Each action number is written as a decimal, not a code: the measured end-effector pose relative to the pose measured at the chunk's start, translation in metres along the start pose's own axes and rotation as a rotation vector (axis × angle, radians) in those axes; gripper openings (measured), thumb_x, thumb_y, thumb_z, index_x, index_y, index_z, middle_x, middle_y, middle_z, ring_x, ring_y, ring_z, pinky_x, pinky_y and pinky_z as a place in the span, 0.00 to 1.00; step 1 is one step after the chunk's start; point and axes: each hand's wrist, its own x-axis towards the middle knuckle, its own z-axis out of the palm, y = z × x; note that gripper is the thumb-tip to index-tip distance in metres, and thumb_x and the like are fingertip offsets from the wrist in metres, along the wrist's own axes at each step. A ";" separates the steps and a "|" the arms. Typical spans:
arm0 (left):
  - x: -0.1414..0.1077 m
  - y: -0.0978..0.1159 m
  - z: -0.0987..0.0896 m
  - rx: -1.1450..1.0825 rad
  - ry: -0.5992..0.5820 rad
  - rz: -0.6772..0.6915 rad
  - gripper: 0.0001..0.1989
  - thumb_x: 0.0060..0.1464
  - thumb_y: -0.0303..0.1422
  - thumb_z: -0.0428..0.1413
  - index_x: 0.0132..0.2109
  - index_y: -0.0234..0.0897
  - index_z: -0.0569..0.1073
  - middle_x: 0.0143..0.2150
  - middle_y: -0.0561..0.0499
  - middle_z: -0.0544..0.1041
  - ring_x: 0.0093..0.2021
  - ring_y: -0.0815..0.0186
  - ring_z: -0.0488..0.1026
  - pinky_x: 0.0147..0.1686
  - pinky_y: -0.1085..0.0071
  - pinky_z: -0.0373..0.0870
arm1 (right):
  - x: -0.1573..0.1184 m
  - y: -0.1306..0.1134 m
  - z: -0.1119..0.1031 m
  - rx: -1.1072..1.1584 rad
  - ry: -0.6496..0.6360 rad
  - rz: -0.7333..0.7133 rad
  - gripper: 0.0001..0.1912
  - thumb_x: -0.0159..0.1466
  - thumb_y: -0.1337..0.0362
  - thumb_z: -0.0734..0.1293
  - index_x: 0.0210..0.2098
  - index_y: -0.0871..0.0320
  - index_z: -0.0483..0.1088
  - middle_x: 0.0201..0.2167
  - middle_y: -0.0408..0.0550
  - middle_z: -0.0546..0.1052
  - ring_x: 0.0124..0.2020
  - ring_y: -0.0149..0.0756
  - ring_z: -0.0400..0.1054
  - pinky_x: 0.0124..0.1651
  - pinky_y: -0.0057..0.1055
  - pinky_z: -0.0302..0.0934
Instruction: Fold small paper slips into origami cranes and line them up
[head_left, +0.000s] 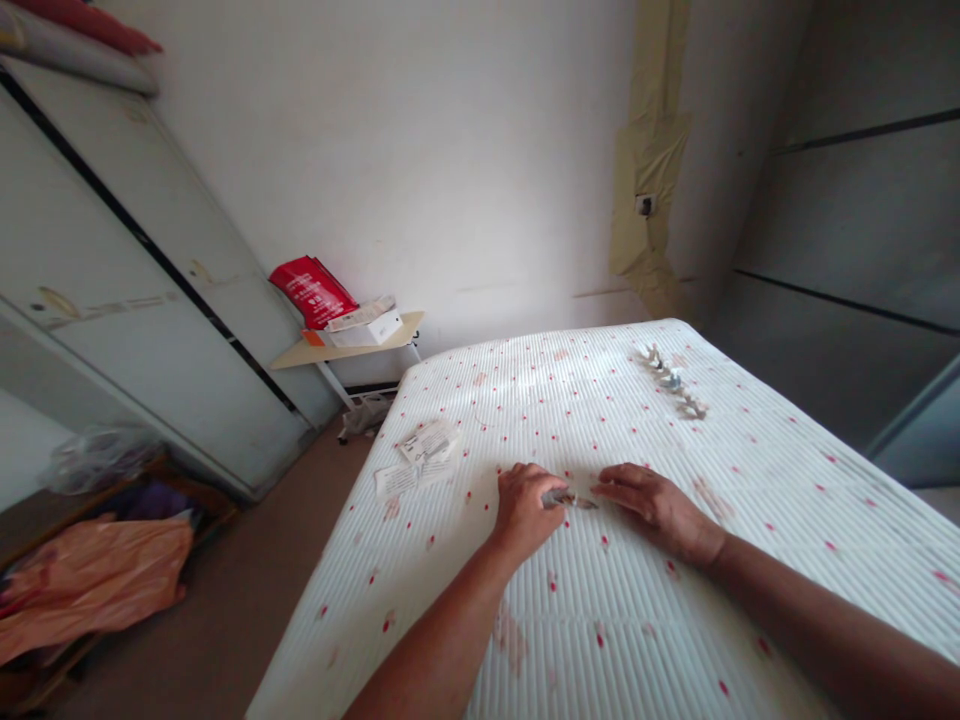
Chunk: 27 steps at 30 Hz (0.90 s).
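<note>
My left hand (527, 503) is closed around a small grey-brown piece with a pointed end (579, 501). Its kind cannot be made out; it may be folded paper. My right hand (651, 505) lies low over the mattress, fingers stretched toward the pointed end and a little apart from it. Beyond the hands, a row of small folded pieces (673, 381) in grey and white sits on the white mattress (555, 640) with red dots. To the left lie printed paper slips (430, 442).
A small table (352, 345) at the mattress's far left corner bears a red packet (313, 290) and a white box (367, 328). A pale cabinet (150, 230) stands left, above an orange plastic bag (97, 580). Grey panels (862, 215) rise at right.
</note>
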 end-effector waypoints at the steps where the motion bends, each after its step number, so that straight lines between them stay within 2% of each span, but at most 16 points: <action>1: 0.000 0.000 0.000 -0.007 0.000 0.003 0.14 0.39 0.27 0.59 0.36 0.44 0.76 0.34 0.55 0.75 0.40 0.64 0.68 0.43 0.65 0.59 | 0.000 0.000 0.000 0.005 0.010 0.008 0.17 0.63 0.71 0.55 0.46 0.58 0.71 0.43 0.55 0.73 0.43 0.38 0.68 0.43 0.36 0.65; 10: -0.002 0.000 -0.001 -0.028 0.012 0.060 0.11 0.41 0.25 0.59 0.34 0.46 0.78 0.33 0.54 0.74 0.39 0.65 0.67 0.43 0.65 0.60 | 0.000 0.001 0.001 0.076 0.021 0.042 0.17 0.63 0.72 0.55 0.45 0.56 0.71 0.42 0.54 0.72 0.42 0.37 0.68 0.42 0.34 0.65; 14: -0.002 0.001 0.001 0.010 0.015 0.084 0.08 0.43 0.28 0.60 0.33 0.46 0.78 0.32 0.53 0.73 0.39 0.65 0.67 0.42 0.65 0.59 | 0.002 -0.004 0.000 0.080 -0.068 0.019 0.17 0.63 0.70 0.57 0.47 0.52 0.71 0.44 0.53 0.71 0.43 0.37 0.66 0.43 0.34 0.62; 19: -0.003 0.003 0.005 0.069 0.006 0.118 0.03 0.46 0.30 0.59 0.29 0.43 0.77 0.30 0.53 0.72 0.37 0.66 0.65 0.40 0.66 0.58 | 0.010 -0.012 0.002 -0.026 -0.177 0.019 0.16 0.65 0.67 0.58 0.49 0.46 0.69 0.44 0.51 0.71 0.43 0.38 0.64 0.44 0.37 0.58; 23: -0.006 0.008 0.005 0.156 -0.005 0.168 0.06 0.49 0.28 0.56 0.26 0.40 0.75 0.28 0.53 0.71 0.35 0.66 0.64 0.38 0.67 0.56 | 0.014 -0.016 0.000 -0.053 -0.228 0.023 0.14 0.66 0.65 0.57 0.47 0.48 0.70 0.44 0.50 0.70 0.43 0.38 0.62 0.43 0.35 0.56; 27: -0.010 0.014 -0.003 0.289 -0.043 0.277 0.10 0.53 0.30 0.53 0.25 0.38 0.72 0.29 0.51 0.69 0.37 0.65 0.62 0.38 0.64 0.55 | 0.018 -0.020 0.000 -0.111 -0.261 0.007 0.12 0.65 0.63 0.58 0.42 0.51 0.72 0.41 0.50 0.71 0.40 0.38 0.62 0.41 0.35 0.55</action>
